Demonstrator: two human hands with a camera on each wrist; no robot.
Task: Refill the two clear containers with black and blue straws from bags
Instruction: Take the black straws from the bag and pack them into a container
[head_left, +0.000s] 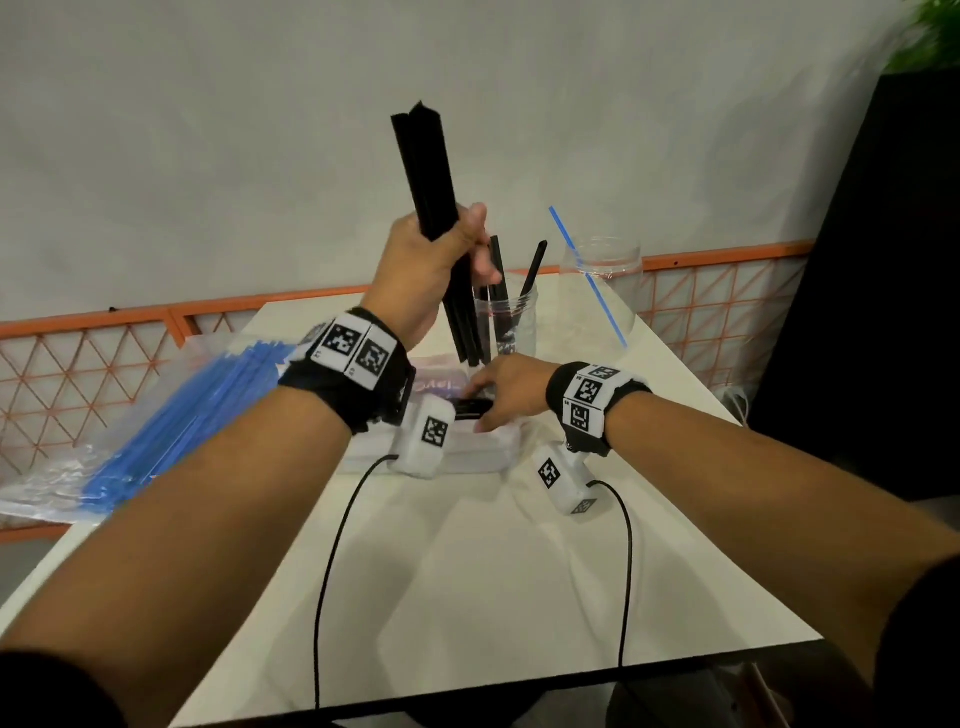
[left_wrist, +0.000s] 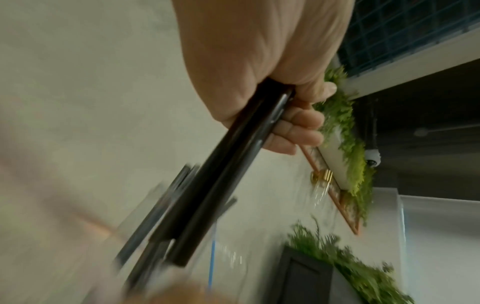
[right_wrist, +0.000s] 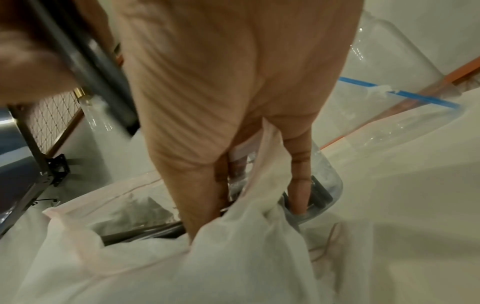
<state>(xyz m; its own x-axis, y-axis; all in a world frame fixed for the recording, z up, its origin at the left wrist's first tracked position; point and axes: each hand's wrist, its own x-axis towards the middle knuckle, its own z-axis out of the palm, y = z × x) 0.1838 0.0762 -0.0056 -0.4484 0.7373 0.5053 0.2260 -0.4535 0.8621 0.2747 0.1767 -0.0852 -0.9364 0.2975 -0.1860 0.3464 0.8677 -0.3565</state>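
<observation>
My left hand (head_left: 441, 254) grips a bundle of black straws (head_left: 426, 171) upright, thumb and fingers curled round it (left_wrist: 293, 127). The bundle's lower ends hang just left of a clear jar (head_left: 514, 322) that holds a few black straws. Behind it to the right stands a second clear jar (head_left: 602, 275) with one blue straw (head_left: 587, 275) leaning in it. My right hand (head_left: 498, 389) reaches into the mouth of a clear bag (right_wrist: 233, 257) lying in front of the jars. Its thumb and fingers close on black straws (head_left: 470, 406) there. A bag of blue straws (head_left: 197, 410) lies at the left.
The white table (head_left: 493, 571) has a bare stretch in front of the bags, crossed by two black cables (head_left: 332, 571). An orange mesh fence (head_left: 78, 374) runs behind the table. A black panel (head_left: 883, 312) stands at the right.
</observation>
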